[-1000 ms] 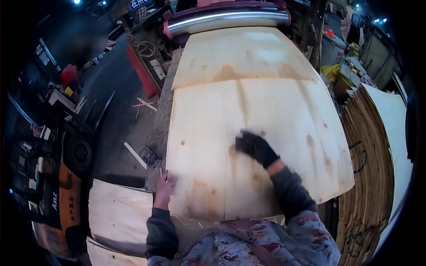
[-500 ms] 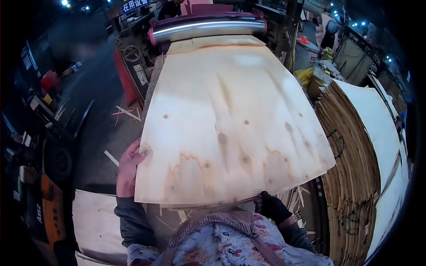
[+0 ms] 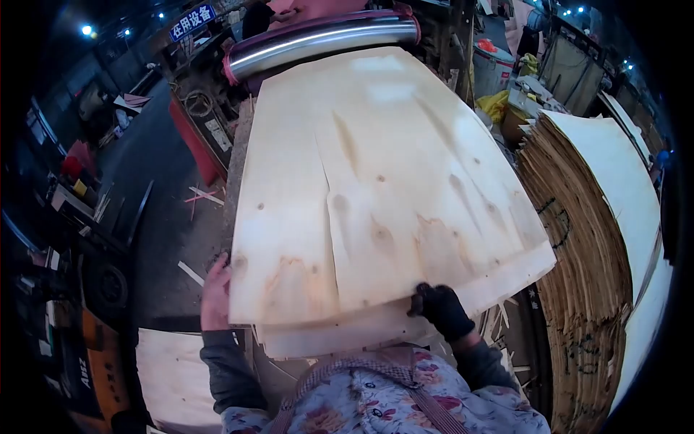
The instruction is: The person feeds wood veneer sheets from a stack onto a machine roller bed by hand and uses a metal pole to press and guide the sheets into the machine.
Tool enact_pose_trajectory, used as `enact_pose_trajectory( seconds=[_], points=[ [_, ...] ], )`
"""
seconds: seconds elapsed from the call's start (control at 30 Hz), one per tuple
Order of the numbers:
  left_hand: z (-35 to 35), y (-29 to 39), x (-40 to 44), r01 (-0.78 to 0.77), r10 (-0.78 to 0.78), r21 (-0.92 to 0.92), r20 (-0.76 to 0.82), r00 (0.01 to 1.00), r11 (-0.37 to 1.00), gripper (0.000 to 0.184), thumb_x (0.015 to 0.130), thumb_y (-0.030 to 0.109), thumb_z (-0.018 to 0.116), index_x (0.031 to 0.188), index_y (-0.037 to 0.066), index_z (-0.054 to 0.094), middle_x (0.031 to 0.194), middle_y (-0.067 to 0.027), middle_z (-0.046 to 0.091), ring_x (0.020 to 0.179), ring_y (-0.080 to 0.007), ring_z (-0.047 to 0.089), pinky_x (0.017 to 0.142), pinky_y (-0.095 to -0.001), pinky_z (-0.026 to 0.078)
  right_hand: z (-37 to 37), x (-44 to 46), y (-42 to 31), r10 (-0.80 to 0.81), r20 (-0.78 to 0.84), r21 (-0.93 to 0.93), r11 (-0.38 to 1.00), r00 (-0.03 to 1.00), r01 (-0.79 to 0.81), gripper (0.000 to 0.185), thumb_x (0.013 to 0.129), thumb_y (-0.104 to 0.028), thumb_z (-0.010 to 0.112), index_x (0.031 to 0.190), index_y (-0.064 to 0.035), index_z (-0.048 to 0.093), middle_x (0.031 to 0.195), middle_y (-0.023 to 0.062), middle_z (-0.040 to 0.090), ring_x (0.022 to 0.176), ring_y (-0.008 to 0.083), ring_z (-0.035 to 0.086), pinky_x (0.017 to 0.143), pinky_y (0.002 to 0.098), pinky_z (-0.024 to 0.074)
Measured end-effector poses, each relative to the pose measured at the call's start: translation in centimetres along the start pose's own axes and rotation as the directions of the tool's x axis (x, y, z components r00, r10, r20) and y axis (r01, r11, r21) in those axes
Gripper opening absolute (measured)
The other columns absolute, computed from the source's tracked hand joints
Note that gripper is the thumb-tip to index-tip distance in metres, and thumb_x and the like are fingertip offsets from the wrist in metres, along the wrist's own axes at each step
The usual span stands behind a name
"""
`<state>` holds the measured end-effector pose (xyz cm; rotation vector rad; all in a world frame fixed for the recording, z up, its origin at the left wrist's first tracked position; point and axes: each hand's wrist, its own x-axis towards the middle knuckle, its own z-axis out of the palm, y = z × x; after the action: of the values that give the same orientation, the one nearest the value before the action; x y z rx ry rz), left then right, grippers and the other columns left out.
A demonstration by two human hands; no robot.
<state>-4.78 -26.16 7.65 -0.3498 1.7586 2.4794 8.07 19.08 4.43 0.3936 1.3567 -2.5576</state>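
Right hand: closed on near edge of upper wood sheet. Lower sheet protruding beneath. Left hand: at side edge; grip unclear.

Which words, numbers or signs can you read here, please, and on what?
"在用设备" on the blue sign.
"A", then blurred letters, beside the orange panel.
Characters on that panel: too blurred.
Dark marks on the stacked sheets: unreadable.
White label near the roller, print on the bucket: too small.
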Motion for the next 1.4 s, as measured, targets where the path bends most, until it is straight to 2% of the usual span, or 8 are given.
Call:
enact_pose_trajectory(
  seconds=[0.1,0.33,0.4,0.43,0.5,0.53,1.03,1.4],
  points=[
    [-1.4,-4.5,0.4,0.053,0.034,0.315,-0.265,0.964,0.948,0.056,0.086,0.006,0.052,0.138,0.000,0.033,0.116,-0.0151,0.059,0.096,-0.0202,0.060,0.083,-0.0322,0.049,-0.4,6.1,-1.3,0.033,0.006,0.080,0.996,0.999,-0.033,0.022,0.092,-0.020,0.057,0.096,0.0020,0.060,0.086,0.0113,0.061,0.077,0.0220,0.063,0.074,0.0407,0.0553],
    [-2.6,-15.8,-1.4,0.025,0.155,0.813,-0.142,0.978,0.582,0.063,0.081,0.013,0.062,0.136,-0.002,0.035,0.122,-0.0163,0.051,0.101,-0.0222,0.056,0.083,-0.0323,0.047,2.0,20.1,-4.3,-0.075,0.189,0.216,0.976,0.979,0.033,0.014,0.092,-0.024,0.058,0.089,-0.0111,0.060,0.079,0.0004,0.059,0.070,0.0141,0.058,0.073,0.0378,0.0526],
    [-2.3,-18.0,-1.4,-0.116,0.527,0.987,0.041,0.849,0.110,0.073,0.081,0.018,0.065,0.140,-0.002,0.028,0.129,-0.0172,0.047,0.106,-0.0244,0.054,0.087,-0.0333,0.046,1.9,26.0,-4.7,-0.099,0.289,0.290,0.957,0.952,0.011,0.012,0.093,-0.022,0.055,0.087,-0.0117,0.059,0.079,0.0001,0.059,0.068,0.0140,0.057,0.074,0.0380,0.0516],
    [-0.8,-16.7,-1.8,-0.111,0.531,0.988,0.037,0.846,0.108,0.073,0.081,0.018,0.065,0.140,-0.002,0.028,0.129,-0.0172,0.047,0.106,-0.0244,0.054,0.087,-0.0333,0.046,1.8,28.8,-5.1,-0.156,0.356,0.316,0.948,0.921,0.038,0.012,0.093,-0.021,0.054,0.087,-0.0118,0.059,0.078,-0.0001,0.058,0.068,0.0139,0.057,0.075,0.0380,0.0511],
    [2.9,-12.4,-3.3,0.225,-0.036,0.629,-0.299,0.954,0.744,0.079,0.081,0.020,0.067,0.143,-0.001,0.022,0.137,-0.0180,0.040,0.115,-0.0254,0.050,0.091,-0.0333,0.044,1.2,35.1,-5.3,-0.286,0.648,0.486,0.869,0.706,-0.094,0.012,0.093,-0.019,0.052,0.092,-0.0095,0.060,0.085,0.0034,0.061,0.075,0.0177,0.060,0.081,0.0393,0.0507],
    [2.6,-12.6,-3.2,0.225,-0.032,0.630,-0.304,0.952,0.744,0.079,0.081,0.020,0.067,0.143,-0.001,0.022,0.137,-0.0180,0.040,0.115,-0.0254,0.050,0.091,-0.0333,0.044,3.8,33.0,-6.7,-0.055,0.138,0.410,0.912,0.989,-0.007,0.016,0.093,-0.019,0.053,0.101,-0.0066,0.058,0.096,0.0083,0.063,0.088,0.0235,0.062,0.089,0.0414,0.0491],
    [-1.9,-7.3,-3.6,0.069,-0.069,0.224,-0.005,0.998,0.972,0.055,0.080,-0.010,0.050,0.133,0.001,0.041,0.122,-0.0139,0.055,0.111,-0.0225,0.055,0.095,-0.0351,0.045,-0.7,4.4,6.5,0.262,0.524,0.086,0.930,0.810,-0.357,0.041,0.097,-0.017,0.044,0.132,0.0024,0.039,0.122,0.0188,0.054,0.109,0.0302,0.056,0.097,0.0424,0.0438],
    [2.9,7.1,-7.6,-0.169,0.164,0.022,0.149,0.975,0.985,0.049,0.080,-0.002,0.049,0.129,-0.005,0.046,0.117,-0.0159,0.060,0.102,-0.0245,0.061,0.091,-0.0353,0.048,-5.9,-6.4,8.2,0.351,0.128,0.316,0.872,0.928,-0.374,0.037,0.098,-0.031,0.043,0.111,0.0019,0.057,0.098,0.0105,0.063,0.089,0.0239,0.059,0.083,0.0367,0.0471]
  ],
)
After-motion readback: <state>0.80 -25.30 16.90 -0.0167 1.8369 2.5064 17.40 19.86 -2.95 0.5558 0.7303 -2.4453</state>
